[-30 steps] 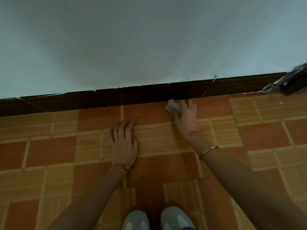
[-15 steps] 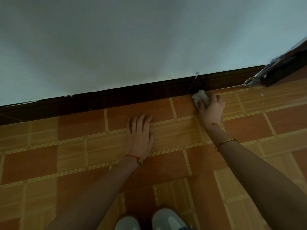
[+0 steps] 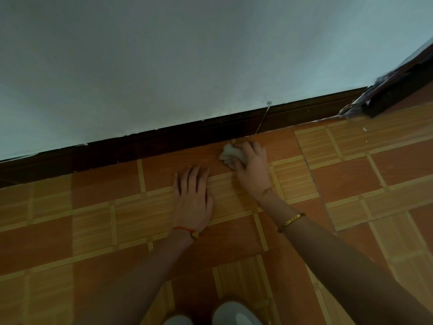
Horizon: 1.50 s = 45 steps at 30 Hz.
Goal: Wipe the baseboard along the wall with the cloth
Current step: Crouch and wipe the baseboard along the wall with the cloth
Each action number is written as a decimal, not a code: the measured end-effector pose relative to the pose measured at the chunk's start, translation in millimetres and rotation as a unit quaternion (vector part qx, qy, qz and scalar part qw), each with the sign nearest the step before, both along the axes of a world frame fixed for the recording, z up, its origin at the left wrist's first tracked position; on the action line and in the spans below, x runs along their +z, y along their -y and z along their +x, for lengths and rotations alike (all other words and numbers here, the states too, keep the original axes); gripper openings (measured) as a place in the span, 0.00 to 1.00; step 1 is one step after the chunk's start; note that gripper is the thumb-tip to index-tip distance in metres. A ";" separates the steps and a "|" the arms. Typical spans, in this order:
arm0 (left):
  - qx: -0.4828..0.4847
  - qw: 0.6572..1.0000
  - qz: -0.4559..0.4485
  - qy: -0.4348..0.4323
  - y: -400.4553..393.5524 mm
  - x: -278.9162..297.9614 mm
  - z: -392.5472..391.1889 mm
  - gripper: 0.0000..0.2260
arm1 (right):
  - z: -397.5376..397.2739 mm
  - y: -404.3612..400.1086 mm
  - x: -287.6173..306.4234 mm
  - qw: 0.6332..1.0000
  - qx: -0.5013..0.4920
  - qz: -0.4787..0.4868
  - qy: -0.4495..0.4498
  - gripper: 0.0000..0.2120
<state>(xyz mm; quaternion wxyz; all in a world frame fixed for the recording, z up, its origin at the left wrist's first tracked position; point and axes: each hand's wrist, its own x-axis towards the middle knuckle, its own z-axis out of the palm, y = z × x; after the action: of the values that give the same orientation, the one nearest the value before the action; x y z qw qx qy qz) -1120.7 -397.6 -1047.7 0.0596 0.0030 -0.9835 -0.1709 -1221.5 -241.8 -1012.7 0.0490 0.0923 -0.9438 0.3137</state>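
A dark brown baseboard (image 3: 145, 144) runs along the foot of the pale wall, rising from lower left to upper right. My right hand (image 3: 251, 164) grips a crumpled white cloth (image 3: 230, 154) on the floor tile, a short way in front of the baseboard. The cloth sticks out past my fingers to the left. My left hand (image 3: 193, 199) rests flat on the tiled floor, fingers straight and pointing at the wall.
The floor (image 3: 93, 221) is orange and tan patterned tile. A dark door frame or threshold (image 3: 398, 90) meets the baseboard at the far right. A thin pale scratch (image 3: 261, 123) crosses the baseboard above the cloth. My two light shoes (image 3: 234, 313) show at the bottom edge.
My right hand has drawn the cloth back from the baseboard's foot onto the tile and leftward. The view has tilted and shifted. My left hand stays flat on the floor.
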 end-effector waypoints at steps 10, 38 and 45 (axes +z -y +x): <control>0.001 1.000 0.007 -0.011 0.2 -2.2 0.0 0.22 | -41.1 -3.7 56.7 0.928 -0.255 -0.258 -0.087 0.13; -0.003 0.999 0.021 -0.024 1.2 -0.8 1.1 0.22 | -17.9 38.7 35.8 0.961 -0.135 -0.235 -0.063 0.12; 0.001 1.000 0.011 -0.007 1.0 -0.4 -0.2 0.22 | -45.8 1.2 37.9 0.915 -0.309 -0.246 -0.080 0.13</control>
<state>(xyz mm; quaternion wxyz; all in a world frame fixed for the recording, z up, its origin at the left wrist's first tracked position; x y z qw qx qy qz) -1120.9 -398.6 -1048.1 0.0666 0.0038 -0.9811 -0.1814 -1267.3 -243.0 -974.8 0.2397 -0.1942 -0.8112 0.4968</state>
